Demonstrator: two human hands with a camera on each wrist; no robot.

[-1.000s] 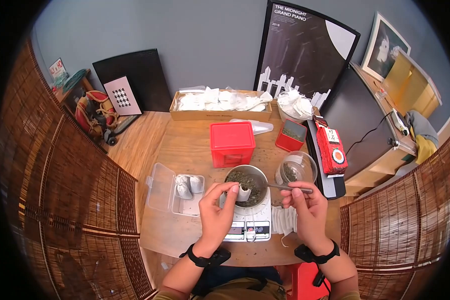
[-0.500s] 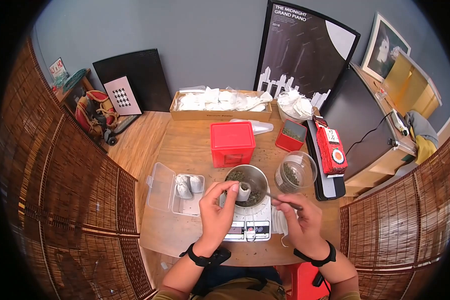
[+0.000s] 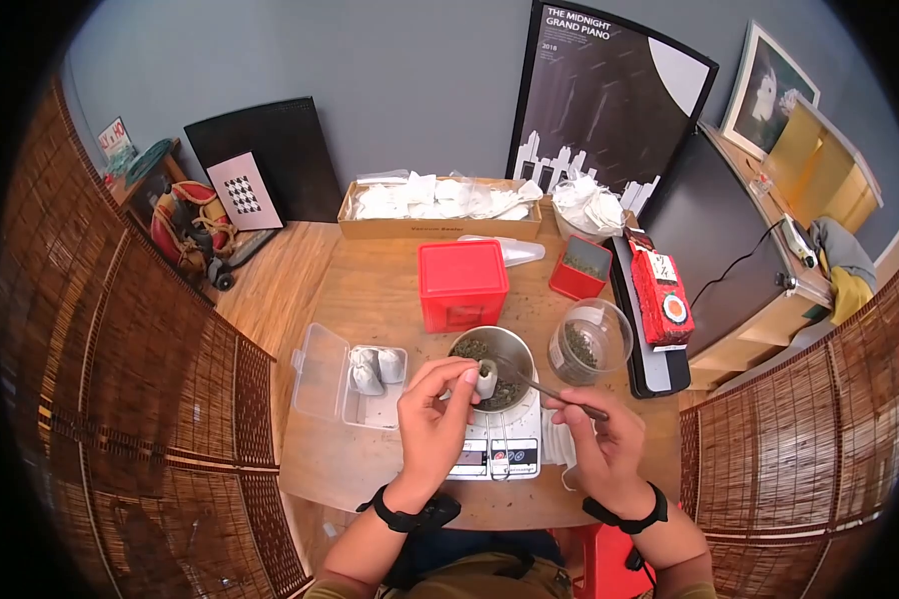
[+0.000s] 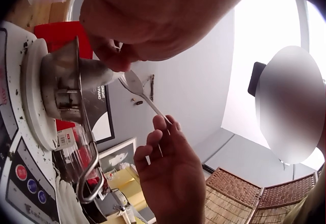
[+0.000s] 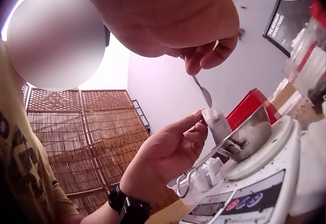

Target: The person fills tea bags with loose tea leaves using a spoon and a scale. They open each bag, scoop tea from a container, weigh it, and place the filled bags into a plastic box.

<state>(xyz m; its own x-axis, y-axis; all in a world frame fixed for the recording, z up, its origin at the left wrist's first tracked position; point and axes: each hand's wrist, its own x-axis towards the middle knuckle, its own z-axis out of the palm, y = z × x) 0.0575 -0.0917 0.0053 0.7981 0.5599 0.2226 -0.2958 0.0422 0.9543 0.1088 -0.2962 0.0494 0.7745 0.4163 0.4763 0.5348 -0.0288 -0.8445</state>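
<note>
My left hand [image 3: 432,419] pinches the rim of a small white tea bag [image 3: 486,383] between thumb and fingers. The bag stands upright, its mouth open with dark leaves inside, over a metal pot [image 3: 517,351] of loose dried tea leaves. In my right hand [image 3: 612,444] is a metal spoon [image 4: 133,83], gripped by its handle. The spoon's bowl points down at the bag's mouth in both wrist views. Under the pot is a white kitchen scale [image 3: 526,461], speckled with leaf bits.
Filled bags [image 3: 367,371] sit in a clear plastic box [image 3: 375,411] at left. Behind the pot is a red canister [image 3: 462,272]. A clear tub [image 3: 609,344] and an open red tin [image 3: 577,290], both with leaves, stand at right. Flat white bags [image 3: 557,439] lie beside the scale.
My right hand has come down closer to me and brought the spoon's bowl to the bag's mouth. The left hand keeps its hold on the bag in nearly the same place.
</note>
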